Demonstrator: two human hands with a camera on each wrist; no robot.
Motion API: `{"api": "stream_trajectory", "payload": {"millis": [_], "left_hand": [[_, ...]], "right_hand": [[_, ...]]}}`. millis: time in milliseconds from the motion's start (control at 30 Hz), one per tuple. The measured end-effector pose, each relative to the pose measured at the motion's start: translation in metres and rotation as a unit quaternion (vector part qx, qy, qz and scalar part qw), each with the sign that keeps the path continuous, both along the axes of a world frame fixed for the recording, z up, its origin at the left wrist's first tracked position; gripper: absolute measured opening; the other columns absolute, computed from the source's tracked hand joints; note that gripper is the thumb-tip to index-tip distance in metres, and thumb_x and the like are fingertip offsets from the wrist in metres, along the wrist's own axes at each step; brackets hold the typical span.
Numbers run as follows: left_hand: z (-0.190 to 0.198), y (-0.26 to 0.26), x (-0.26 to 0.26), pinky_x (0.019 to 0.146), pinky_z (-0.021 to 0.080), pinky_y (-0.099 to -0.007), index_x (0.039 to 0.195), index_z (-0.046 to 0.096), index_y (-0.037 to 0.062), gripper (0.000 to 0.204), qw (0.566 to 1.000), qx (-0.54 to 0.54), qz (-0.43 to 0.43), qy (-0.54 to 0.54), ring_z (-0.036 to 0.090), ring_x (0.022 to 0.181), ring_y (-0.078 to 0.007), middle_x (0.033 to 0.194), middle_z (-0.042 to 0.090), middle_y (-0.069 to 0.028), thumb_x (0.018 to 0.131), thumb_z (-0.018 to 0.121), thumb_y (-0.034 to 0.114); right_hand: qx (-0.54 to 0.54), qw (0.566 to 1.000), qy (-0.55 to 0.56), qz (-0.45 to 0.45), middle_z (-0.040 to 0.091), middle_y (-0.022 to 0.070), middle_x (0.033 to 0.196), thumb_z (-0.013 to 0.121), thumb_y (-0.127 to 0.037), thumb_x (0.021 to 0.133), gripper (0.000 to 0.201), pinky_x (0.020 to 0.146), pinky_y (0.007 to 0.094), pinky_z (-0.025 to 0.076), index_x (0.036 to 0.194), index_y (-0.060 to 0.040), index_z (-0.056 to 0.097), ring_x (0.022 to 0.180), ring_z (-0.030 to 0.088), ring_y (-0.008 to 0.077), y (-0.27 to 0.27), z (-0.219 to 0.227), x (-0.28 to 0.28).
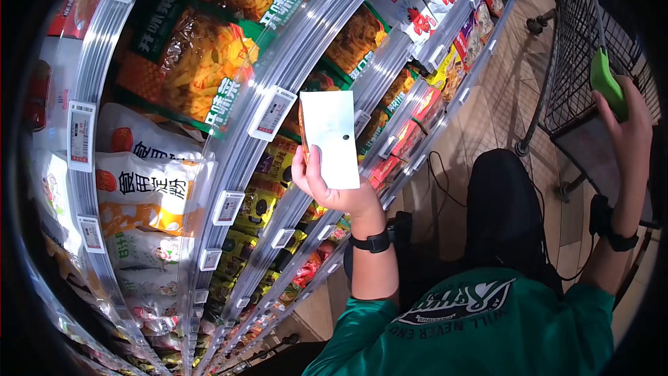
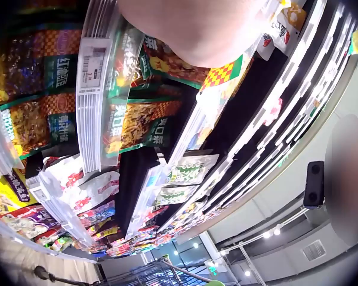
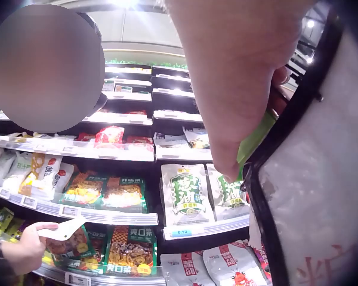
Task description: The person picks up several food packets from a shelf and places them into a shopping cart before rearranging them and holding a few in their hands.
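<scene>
Left hand [image 1: 332,191] is up in front of the snack shelves w/ thumb and fingers curled round the lower part of a flat white packet [image 1: 332,137], held upright, plain back w/ a small round hole facing the head cam; an orange edge shows along its left side. From the right wrist view the same packet [image 3: 64,230] sits pinched in that hand, tilted, just in front of the shelf rail. A black wrist strap [image 1: 372,241] sits below the hand. Right hand [image 1: 630,141] is well apart, off to the person's right, fingers wrapped over the green handle [image 1: 607,78] of a wire shopping cart [image 1: 581,35]. Behind the packet: tiered shelves w/ clear rails and white price tags [image 1: 273,113], green-and-orange snack bags [image 1: 202,63] above, white bags w/ printing [image 1: 149,191] lower left, yellow-dark packs [image 1: 268,167] just behind the hand. Floor is wood-look planks [image 1: 487,104]; the person wears a green top [image 1: 487,320]. Judged step: item is off the shelf and in hand, being looked at or carried, not yet in the cart. Next move would likely call for swinging the left arm right, across the body, clearing the shelf rail, and keeping the thin packet pinched flat so it doesn't slip before it reaches the basket; right hand should keep the cart steady.
</scene>
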State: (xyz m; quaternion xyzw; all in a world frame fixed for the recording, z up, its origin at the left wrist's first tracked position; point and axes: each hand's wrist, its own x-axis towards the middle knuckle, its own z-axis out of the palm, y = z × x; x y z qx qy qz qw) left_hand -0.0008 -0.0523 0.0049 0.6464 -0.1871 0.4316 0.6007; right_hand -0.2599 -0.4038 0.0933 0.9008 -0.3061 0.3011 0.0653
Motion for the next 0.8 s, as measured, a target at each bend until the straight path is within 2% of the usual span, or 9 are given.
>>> {"api": "stream_trajectory", "payload": {"millis": [133,167,367,467,567,600,633,700,800], "left_hand": [[0.013,0.028,0.024,0.092,0.049,-0.0383,0.110,0.063,-0.0027,0.030,0.991,0.122,0.033,-0.052,0.058,0.106,-0.0270,0.114,0.057,-0.0142,0.089,0.059,0.018],[0.020,0.038,0.032,0.091,0.047,-0.0349,0.102,0.067,-0.0039,0.024,0.988,0.143,0.044,-0.022,0.058,0.105,-0.0263,0.108,0.060,-0.0145,0.083,0.064,0.011],[0.037,0.063,0.071,0.090,0.047,-0.0320,0.105,0.066,-0.0065,0.027,0.976,0.152,-0.092,0.130,0.062,0.101,-0.0225,0.107,0.065,-0.0132,0.084,0.065,0.010],[0.043,0.062,0.074,0.090,0.046,-0.0294,0.113,0.062,-0.0076,0.028,0.962,0.235,-0.062,0.125,0.062,0.098,-0.0194,0.106,0.066,-0.0135,0.087,0.056,0.002],[0.035,0.062,0.086,0.088,0.047,-0.0341,0.111,0.063,-0.0060,0.025,0.949,0.298,0.028,0.097,0.063,0.096,-0.0238,0.105,0.066,-0.0184,0.090,0.058,0.007],[0.037,0.059,0.086,0.088,0.047,-0.0341,0.111,0.063,-0.0060,0.025,0.950,0.297,0.026,0.093,0.063,0.096,-0.0238,0.105,0.066,-0.0184,0.090,0.058,0.007],[0.038,0.057,0.085,0.088,0.046,-0.0368,0.111,0.064,-0.0051,0.026,0.947,0.307,0.041,0.084,0.062,0.097,-0.0280,0.106,0.065,-0.0208,0.090,0.060,0.009],[0.041,0.053,0.081,0.089,0.046,-0.0395,0.111,0.064,-0.0042,0.026,0.945,0.315,0.056,0.070,0.061,0.098,-0.0322,0.106,0.064,-0.0233,0.089,0.061,0.010],[0.041,0.055,0.078,0.086,0.046,-0.0465,0.102,0.066,-0.0039,0.024,0.925,0.363,0.112,-0.015,0.059,0.093,-0.0441,0.098,0.064,-0.0263,0.082,0.064,0.010]], "right_hand": [[0.033,0.999,-0.002,0.014,0.065,0.0112,0.093,0.072,-0.034,0.083,0.040,0.069,0.0331,0.050,0.111,-0.0074,0.060,0.081,0.065,0.0279,0.016,0.014,0.006],[0.059,0.998,-0.001,0.025,0.065,0.0110,0.093,0.071,-0.033,0.083,0.039,0.070,0.0330,0.050,0.111,-0.0073,0.060,0.082,0.065,0.0275,0.019,0.019,0.005],[-0.035,0.994,-0.066,0.080,0.062,0.0137,0.101,0.066,-0.019,0.087,0.027,0.084,0.0339,0.046,0.106,-0.0012,0.061,0.096,0.060,0.0278,0.047,0.033,0.011],[0.071,0.924,-0.207,0.313,0.060,0.0151,0.093,0.063,-0.008,0.079,0.018,0.086,0.0380,0.043,0.095,0.0018,0.062,0.093,0.057,0.0298,0.089,0.027,0.028],[0.168,0.868,-0.210,0.417,0.061,0.0118,0.091,0.070,-0.015,0.077,0.021,0.077,0.0390,0.047,0.094,-0.0033,0.063,0.085,0.058,0.0316,0.132,0.009,0.110],[0.316,0.793,-0.224,0.470,0.062,0.0125,0.096,0.071,-0.018,0.078,0.028,0.078,0.0379,0.048,0.099,-0.0023,0.063,0.088,0.060,0.0307,0.133,-0.006,0.145],[0.366,0.773,-0.208,0.474,0.060,0.0142,0.106,0.069,-0.023,0.081,0.037,0.077,0.0366,0.049,0.110,-0.0017,0.059,0.092,0.061,0.0302,0.133,-0.015,0.177],[0.445,0.788,-0.161,0.394,0.056,0.0153,0.116,0.065,-0.029,0.084,0.047,0.080,0.0368,0.049,0.121,-0.0023,0.053,0.096,0.061,0.0303,0.135,-0.018,0.232],[0.416,0.779,-0.244,0.401,0.051,0.0156,0.127,0.065,-0.033,0.083,0.058,0.084,0.0366,0.049,0.130,-0.0032,0.047,0.096,0.061,0.0322,0.131,-0.052,0.322]]}}
